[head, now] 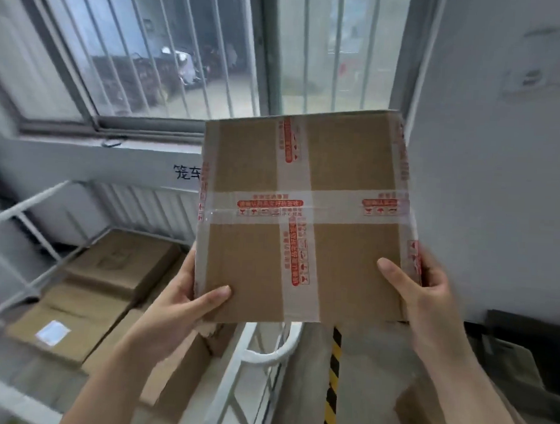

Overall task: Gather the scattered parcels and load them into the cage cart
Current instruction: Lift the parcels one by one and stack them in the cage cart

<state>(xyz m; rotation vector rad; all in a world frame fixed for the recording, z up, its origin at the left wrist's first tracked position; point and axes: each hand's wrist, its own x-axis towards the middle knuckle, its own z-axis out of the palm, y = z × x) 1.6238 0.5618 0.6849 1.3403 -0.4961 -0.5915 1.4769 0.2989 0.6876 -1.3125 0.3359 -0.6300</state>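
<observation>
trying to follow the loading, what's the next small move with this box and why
Probably swing the taped box left and lower it over the near rail into the cage cart. The left hand and right hand grip its lower corners in mid-air, and the cart sits lower left with parcels already lying flat inside.

Brown parcel (248,164), red-printed tape (292,206)
</observation>
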